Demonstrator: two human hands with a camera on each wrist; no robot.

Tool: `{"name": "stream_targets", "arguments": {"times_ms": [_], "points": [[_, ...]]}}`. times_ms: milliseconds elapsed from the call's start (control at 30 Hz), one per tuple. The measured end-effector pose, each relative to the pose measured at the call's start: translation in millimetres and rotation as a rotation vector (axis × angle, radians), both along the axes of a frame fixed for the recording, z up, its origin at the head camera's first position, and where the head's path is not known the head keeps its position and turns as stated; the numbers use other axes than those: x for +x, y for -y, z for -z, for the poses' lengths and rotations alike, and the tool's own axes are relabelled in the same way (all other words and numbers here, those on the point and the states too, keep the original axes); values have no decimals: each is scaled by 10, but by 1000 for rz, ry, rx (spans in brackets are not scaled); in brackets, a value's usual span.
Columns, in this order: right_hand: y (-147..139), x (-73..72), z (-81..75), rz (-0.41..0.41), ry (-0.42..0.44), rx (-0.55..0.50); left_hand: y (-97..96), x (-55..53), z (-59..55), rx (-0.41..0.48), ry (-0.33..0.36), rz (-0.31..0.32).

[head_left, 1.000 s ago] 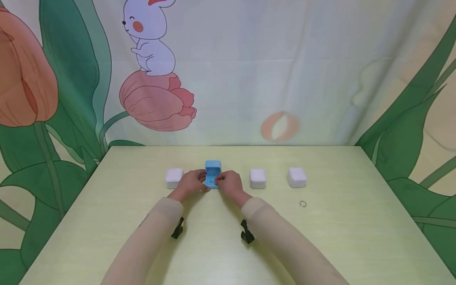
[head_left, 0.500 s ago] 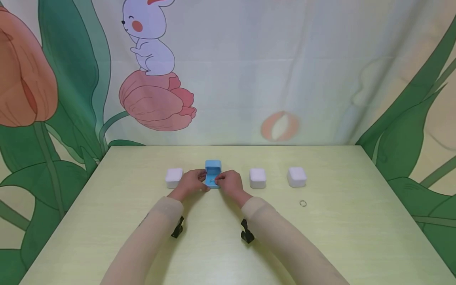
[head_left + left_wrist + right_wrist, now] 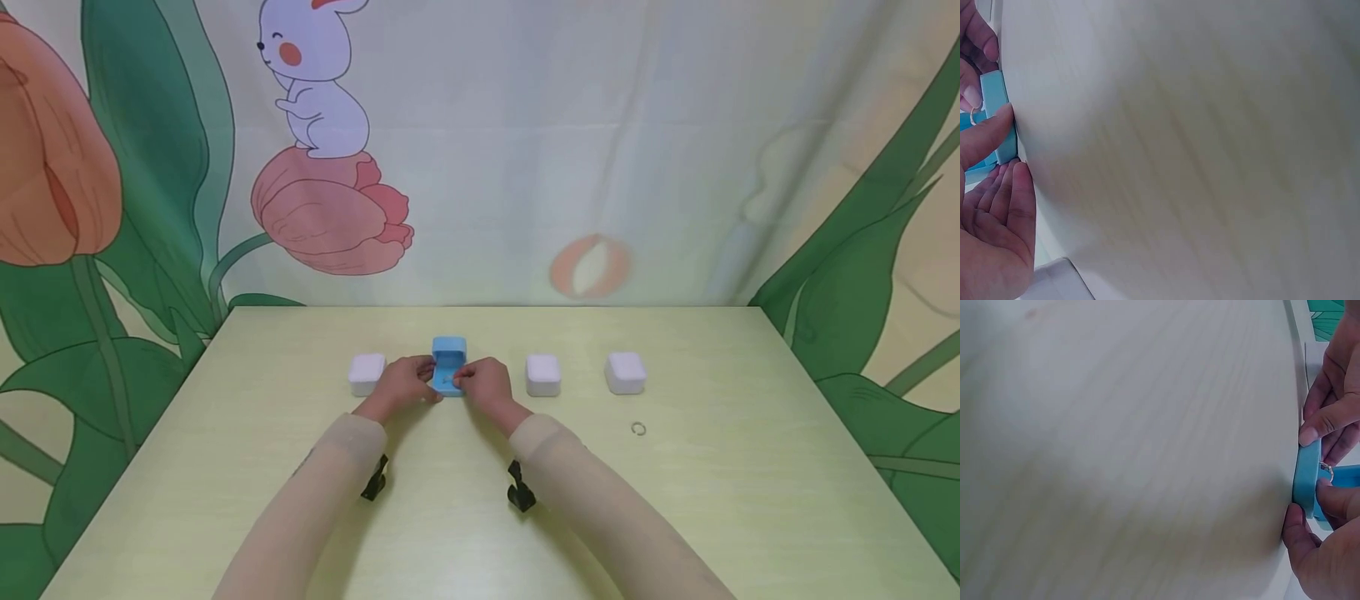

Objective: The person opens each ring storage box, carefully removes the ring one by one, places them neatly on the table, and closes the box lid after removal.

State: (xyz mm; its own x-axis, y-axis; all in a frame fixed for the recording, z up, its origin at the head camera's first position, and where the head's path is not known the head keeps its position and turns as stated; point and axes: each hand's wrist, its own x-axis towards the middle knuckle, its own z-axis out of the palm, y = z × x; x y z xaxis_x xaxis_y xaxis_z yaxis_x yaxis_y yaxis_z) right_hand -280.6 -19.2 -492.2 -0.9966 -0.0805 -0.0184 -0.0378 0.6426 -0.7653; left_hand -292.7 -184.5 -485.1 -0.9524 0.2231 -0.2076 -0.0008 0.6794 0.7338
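A light blue ring box (image 3: 448, 367) stands with its lid raised at the middle of the row. My left hand (image 3: 406, 382) holds it from the left, with the thumb (image 3: 999, 125) on its front and the other fingers at its side. A small ring (image 3: 1327, 470) sits upright at the box's insert. At the box's right, my right hand (image 3: 486, 387) pinches the ring with thumb and finger, partly hidden, while its other fingertips (image 3: 1296, 515) lie by the box's side.
A white box (image 3: 367, 374) stands just left of my left hand. To the right are two more, a nearer white box (image 3: 542, 375) and a farther white box (image 3: 626, 372). Another ring (image 3: 638, 428) lies on the table (image 3: 712, 500) before the rightmost box. A printed curtain (image 3: 487, 150) hangs behind.
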Motion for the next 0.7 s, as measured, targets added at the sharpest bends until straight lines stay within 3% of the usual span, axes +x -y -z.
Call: {"name": "stream_targets", "arguments": {"times_ms": [700], "points": [[-21,11,-5,16,1,-35,-22,31,-36,-18,13,-23]]}}
